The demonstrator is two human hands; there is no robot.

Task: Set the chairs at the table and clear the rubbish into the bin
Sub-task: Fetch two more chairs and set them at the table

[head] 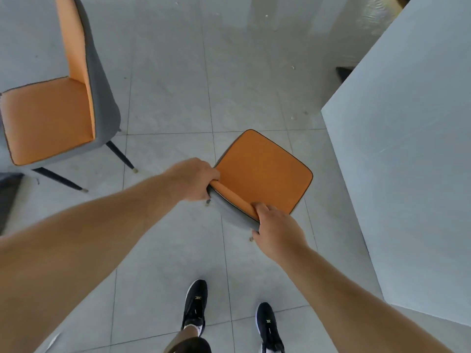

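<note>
Orange-seated, grey-backed upholstered chair [262, 171] is gripped by the top edge of its backrest, seen from straight above. Left hand [193, 180] is closed over the far-left corner of the backrest, fingers wrapped down the front; right hand [276, 231] is closed over the near-right corner, thumb on the orange face. A two-corner hold is judged to be used so the chair can be steered w/o twisting. Seat front is pointed toward the pale grey bench [407, 149] at right; chair stands near its edge, not yet tucked under. Whether legs are lifted off the grey tiled floor [165, 110] cannot be told; two leg tips are seen below the backrest.

Second orange-and-grey chair w/ black legs [51, 118] stands well apart at left, untouched, turned away from bench. Small pale scraps [293, 118] lie on the floor near the bench corner; prob. the rubbish, not yet picked up. No bin in view. Task judged early: approx. first chair in hand.
</note>
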